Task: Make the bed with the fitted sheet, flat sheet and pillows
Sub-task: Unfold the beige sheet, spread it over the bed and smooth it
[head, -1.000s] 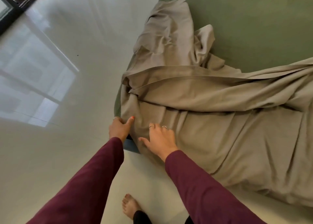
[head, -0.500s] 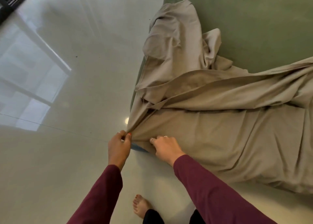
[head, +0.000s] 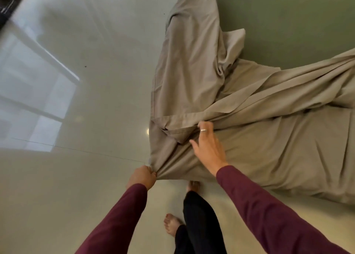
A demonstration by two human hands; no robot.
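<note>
The floor (head: 76,186) is pale and glossy, and it reflects a window; the person stands on it with bare feet, at the corner of the bed.

Nearest, the left hand (head: 143,177) has its fingers closed tight on the corner of the beige sheet (head: 269,157) and pulls it toward the body, so the cloth makes tight lines from that fist. Half a second ago both hands were low at this corner, side by side. Now the right hand (head: 208,148) has left the corner and has gone up onto the bed. Its fingers are mostly straight and spread; the fingertips touch the folded hem that lies across the sheet. I cannot tell if they already pinch that fold.

The sheet lies over the near part of the bed and hangs over its edge toward the floor. Farther away one long part is bunched along the left side, and beyond it the green fitted sheet (head: 297,23) is bare and flat.

I judge that the corner is now held, and the next work is to open the doubled fold and spread the sheet. No pillows are in view.
</note>
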